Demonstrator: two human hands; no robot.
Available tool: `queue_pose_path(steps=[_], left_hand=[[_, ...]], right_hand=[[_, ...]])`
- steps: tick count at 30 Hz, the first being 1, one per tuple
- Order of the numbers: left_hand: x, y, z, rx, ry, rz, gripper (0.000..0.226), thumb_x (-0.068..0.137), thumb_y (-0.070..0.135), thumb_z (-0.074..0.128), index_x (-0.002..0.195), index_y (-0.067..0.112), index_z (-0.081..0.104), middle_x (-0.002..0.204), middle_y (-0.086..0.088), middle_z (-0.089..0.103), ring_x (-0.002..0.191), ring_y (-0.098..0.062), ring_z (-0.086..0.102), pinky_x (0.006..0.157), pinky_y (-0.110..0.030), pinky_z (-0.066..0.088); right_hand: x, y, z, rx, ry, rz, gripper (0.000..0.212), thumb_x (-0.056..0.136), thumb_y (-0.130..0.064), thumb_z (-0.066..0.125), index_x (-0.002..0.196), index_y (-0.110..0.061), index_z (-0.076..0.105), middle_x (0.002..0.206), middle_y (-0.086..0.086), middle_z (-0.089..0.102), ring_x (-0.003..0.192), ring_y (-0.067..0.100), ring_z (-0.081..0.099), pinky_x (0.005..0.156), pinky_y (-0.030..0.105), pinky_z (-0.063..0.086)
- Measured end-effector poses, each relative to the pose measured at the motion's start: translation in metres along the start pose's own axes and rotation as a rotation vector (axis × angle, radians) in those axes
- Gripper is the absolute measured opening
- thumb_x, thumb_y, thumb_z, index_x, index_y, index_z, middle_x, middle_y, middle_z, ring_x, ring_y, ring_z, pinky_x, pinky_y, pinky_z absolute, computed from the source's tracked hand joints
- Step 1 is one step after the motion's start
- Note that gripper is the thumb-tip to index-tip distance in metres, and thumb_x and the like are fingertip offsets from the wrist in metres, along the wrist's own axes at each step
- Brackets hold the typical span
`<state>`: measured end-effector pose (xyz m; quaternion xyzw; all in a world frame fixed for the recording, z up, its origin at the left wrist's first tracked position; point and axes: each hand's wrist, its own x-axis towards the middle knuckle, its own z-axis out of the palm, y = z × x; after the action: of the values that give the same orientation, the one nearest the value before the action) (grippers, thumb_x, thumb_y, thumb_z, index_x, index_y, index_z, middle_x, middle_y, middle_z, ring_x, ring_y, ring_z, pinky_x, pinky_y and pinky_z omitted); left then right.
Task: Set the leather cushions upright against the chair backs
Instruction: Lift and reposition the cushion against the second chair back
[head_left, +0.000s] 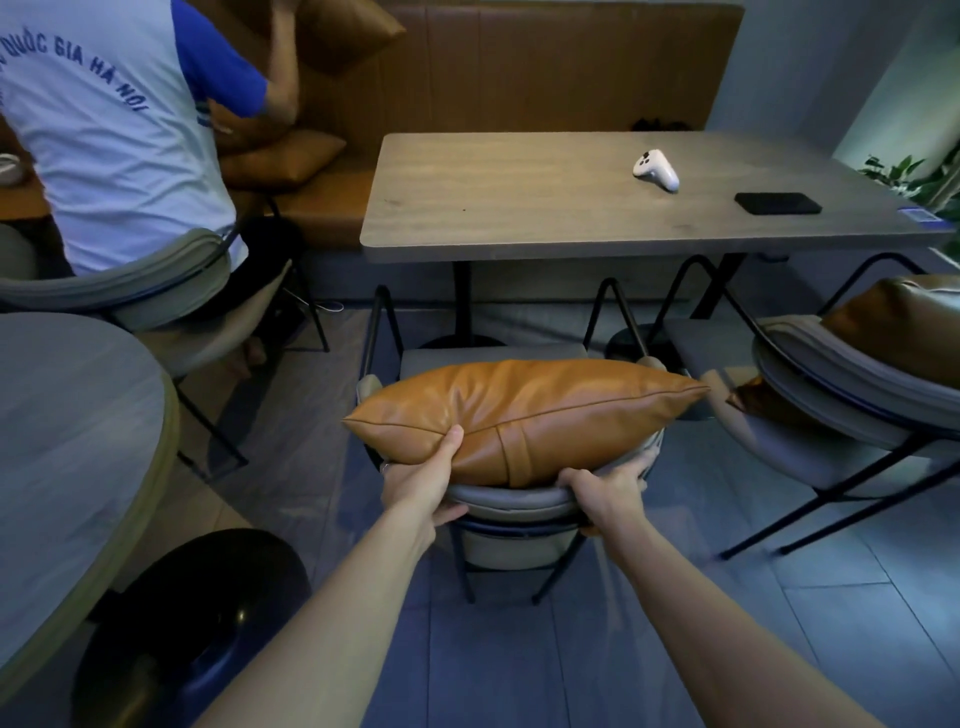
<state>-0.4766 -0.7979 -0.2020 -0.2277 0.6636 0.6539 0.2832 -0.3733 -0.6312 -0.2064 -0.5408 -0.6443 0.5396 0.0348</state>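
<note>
A tan leather cushion (524, 415) is held above the curved top edge of the chair back (511, 500). It is gripped by the left hand (423, 480), thumb on top, and by the right hand (605, 486), fingers curled beneath.

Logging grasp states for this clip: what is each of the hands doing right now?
Left hand: closed on the near edge of the leather cushion.
Right hand: gripping the cushion's underside at the chair back.
</note>
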Motion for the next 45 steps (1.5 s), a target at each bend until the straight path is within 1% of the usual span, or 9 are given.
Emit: queue_pose_path(steps=[12, 21, 28, 30, 32, 34, 37, 42, 45], left_hand=[[0.012, 0.012, -0.036, 0.003, 0.051, -0.021, 0.098, 0.06, 0.054, 0.092, 0.136, 0.012, 0.048, 0.124, -0.009, 0.059, 0.102, -0.031, 0.065, 0.057, -0.039, 0.062], [0.021, 0.029, -0.01, 0.073, 0.046, 0.024, 0.1, 0.061, 0.058, 0.09, 0.139, 0.016, 0.044, 0.131, -0.005, 0.055, 0.11, -0.028, 0.059, 0.058, -0.04, 0.063], [0.023, 0.035, -0.004, 0.074, 0.055, 0.008, 0.106, 0.06, 0.058, 0.091, 0.142, 0.014, 0.041, 0.136, -0.008, 0.051, 0.11, -0.03, 0.057, 0.057, -0.042, 0.063], [0.022, 0.034, -0.006, 0.071, 0.057, 0.008, 0.108, 0.058, 0.06, 0.091, 0.143, 0.015, 0.04, 0.136, -0.008, 0.051, 0.111, -0.031, 0.057, 0.057, -0.043, 0.063], [0.02, 0.033, -0.01, 0.068, 0.044, 0.005, 0.113, 0.056, 0.062, 0.091, 0.144, 0.016, 0.039, 0.138, -0.009, 0.052, 0.114, -0.032, 0.058, 0.058, -0.045, 0.063], [0.019, 0.032, -0.012, 0.09, 0.039, 0.001, 0.124, 0.05, 0.068, 0.09, 0.149, 0.019, 0.034, 0.142, -0.009, 0.051, 0.121, -0.035, 0.056, 0.067, -0.05, 0.063], [0.017, 0.036, -0.014, 0.208, 0.075, 0.086, 0.137, 0.046, 0.077, 0.084, 0.156, 0.018, 0.026, 0.15, -0.009, 0.045, 0.131, -0.035, 0.05, 0.099, -0.053, 0.052], [0.026, 0.042, -0.016, 0.218, 0.048, 0.12, 0.122, 0.064, 0.064, 0.085, 0.156, 0.01, 0.027, 0.153, -0.01, 0.044, 0.134, -0.031, 0.048, 0.107, -0.042, 0.041], [0.029, 0.045, -0.018, 0.202, 0.043, 0.113, 0.119, 0.063, 0.06, 0.088, 0.153, 0.009, 0.03, 0.148, -0.011, 0.05, 0.13, -0.031, 0.052, 0.102, -0.04, 0.042]], right_hand=[[-0.005, 0.001, 0.038, -0.03, 0.022, -0.042, 0.136, 0.062, -0.021, 0.075, 0.146, -0.032, -0.032, 0.162, 0.022, -0.006, 0.136, 0.05, 0.033, 0.102, 0.061, 0.043], [0.02, -0.006, 0.026, -0.031, 0.018, 0.009, 0.135, 0.073, -0.018, 0.079, 0.147, -0.028, -0.033, 0.16, 0.021, 0.007, 0.127, 0.051, 0.041, 0.084, 0.06, 0.055], [0.02, -0.016, 0.02, 0.025, -0.053, -0.008, 0.139, 0.072, -0.026, 0.083, 0.147, -0.026, -0.033, 0.163, 0.021, 0.0, 0.138, 0.049, 0.032, 0.104, 0.056, 0.041], [0.009, -0.016, 0.019, -0.198, 0.01, -0.085, 0.127, 0.077, -0.042, 0.079, 0.154, -0.016, -0.019, 0.164, 0.02, 0.002, 0.143, 0.045, 0.026, 0.109, 0.054, 0.032], [-0.007, -0.01, 0.026, -0.63, 0.169, -0.276, 0.095, 0.084, -0.056, 0.065, 0.152, -0.004, 0.022, 0.158, 0.024, 0.021, 0.142, 0.042, 0.026, 0.109, 0.056, 0.029], [-0.016, 0.003, 0.038, -0.958, 0.352, -0.583, 0.048, 0.092, -0.043, 0.059, 0.113, -0.001, 0.065, 0.129, 0.027, 0.055, 0.127, 0.045, 0.043, 0.103, 0.059, 0.035], [-0.023, 0.016, 0.054, -1.119, 0.392, -0.867, 0.01, 0.077, -0.012, 0.069, 0.071, -0.005, 0.066, 0.079, 0.023, 0.065, 0.087, 0.045, 0.059, 0.092, 0.062, 0.042], [-0.038, 0.005, 0.085, -1.211, 0.19, -0.871, 0.047, 0.086, -0.049, 0.05, 0.072, -0.008, 0.067, 0.069, 0.017, 0.068, 0.07, 0.041, 0.063, 0.082, 0.053, 0.047], [-0.037, -0.003, 0.11, -1.211, 0.126, -0.888, 0.052, 0.091, -0.06, 0.044, 0.094, -0.013, 0.066, 0.089, 0.014, 0.072, 0.085, 0.037, 0.065, 0.08, 0.046, 0.045]])
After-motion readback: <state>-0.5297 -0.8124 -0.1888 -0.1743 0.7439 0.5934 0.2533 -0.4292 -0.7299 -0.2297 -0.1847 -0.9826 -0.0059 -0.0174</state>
